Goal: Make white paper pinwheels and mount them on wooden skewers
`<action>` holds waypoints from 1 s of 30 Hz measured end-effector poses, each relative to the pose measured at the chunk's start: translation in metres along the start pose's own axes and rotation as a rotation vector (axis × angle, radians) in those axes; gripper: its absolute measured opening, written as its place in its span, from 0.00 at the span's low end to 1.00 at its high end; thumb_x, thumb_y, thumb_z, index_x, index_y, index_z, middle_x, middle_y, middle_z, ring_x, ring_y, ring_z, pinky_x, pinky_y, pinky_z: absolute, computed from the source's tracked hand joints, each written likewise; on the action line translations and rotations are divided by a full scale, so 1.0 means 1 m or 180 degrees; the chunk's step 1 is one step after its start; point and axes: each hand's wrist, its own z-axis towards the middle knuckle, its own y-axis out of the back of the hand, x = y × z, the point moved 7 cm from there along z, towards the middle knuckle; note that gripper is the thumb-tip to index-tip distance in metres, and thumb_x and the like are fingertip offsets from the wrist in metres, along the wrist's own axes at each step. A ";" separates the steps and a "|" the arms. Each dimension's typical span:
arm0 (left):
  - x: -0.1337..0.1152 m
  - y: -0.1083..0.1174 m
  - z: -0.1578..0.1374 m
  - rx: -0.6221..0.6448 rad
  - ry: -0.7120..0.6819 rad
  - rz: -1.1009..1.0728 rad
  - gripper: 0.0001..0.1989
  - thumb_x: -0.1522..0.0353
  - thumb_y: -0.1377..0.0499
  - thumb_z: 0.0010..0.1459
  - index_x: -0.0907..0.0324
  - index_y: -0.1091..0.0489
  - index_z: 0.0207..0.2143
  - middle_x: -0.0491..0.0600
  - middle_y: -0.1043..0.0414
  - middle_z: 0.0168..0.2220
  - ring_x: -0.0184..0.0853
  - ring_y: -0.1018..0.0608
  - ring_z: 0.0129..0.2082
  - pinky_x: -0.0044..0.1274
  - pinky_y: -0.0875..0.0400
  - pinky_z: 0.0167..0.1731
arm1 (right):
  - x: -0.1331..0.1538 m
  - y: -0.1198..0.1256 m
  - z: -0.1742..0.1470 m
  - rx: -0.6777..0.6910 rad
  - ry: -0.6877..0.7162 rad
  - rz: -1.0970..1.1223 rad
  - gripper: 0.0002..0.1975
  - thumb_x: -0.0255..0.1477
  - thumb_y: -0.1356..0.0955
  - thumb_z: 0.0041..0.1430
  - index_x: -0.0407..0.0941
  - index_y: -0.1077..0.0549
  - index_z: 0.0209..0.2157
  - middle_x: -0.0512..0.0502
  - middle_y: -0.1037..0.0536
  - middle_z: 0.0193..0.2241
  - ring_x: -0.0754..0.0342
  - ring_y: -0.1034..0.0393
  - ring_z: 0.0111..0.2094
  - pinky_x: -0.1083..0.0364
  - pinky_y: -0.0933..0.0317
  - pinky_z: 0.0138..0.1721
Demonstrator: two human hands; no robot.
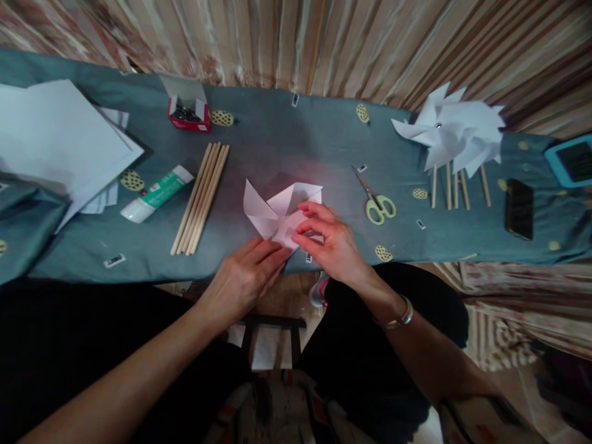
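Note:
A white paper pinwheel (279,217) with several folded blades lies at the front middle of the cloth-covered table. My left hand (250,268) grips its near left edge, the fingers pressed together on the paper. From the right, my right hand (329,237) pinches the pinwheel's right side between thumb and fingers. Left of it lie several wooden sticks (200,198) side by side and a green and white glue stick (157,193). Scissors with pale green handles (380,209) rest to the right, apart from my hand.
White paper sheets (60,135) are stacked at the left. An open red box (189,116) of small dark pieces stands at the back. Finished pinwheels (462,129) on sticks, a dark phone (518,209) and a blue-framed device (573,161) lie rightward. A curtain (296,43) borders the far edge.

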 end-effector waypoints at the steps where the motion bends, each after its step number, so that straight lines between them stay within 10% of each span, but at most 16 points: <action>1: 0.000 -0.001 0.000 -0.0007 0.0003 -0.0028 0.11 0.72 0.46 0.63 0.64 0.31 0.48 0.54 0.26 0.41 0.37 0.25 0.39 0.29 0.24 0.39 | 0.001 0.000 0.000 -0.0014 0.0001 -0.0059 0.01 0.26 0.29 0.56 0.44 0.25 0.31 0.41 0.28 0.51 0.49 0.33 0.53 0.45 0.38 0.55; 30: 0.003 -0.002 0.006 -0.0100 0.0156 0.0014 0.10 0.72 0.45 0.63 0.65 0.30 0.45 0.55 0.25 0.41 0.37 0.24 0.39 0.29 0.23 0.40 | 0.014 0.001 -0.003 -0.0134 0.0236 -0.0605 0.06 0.25 0.35 0.61 0.44 0.25 0.33 0.41 0.28 0.51 0.48 0.34 0.50 0.45 0.37 0.53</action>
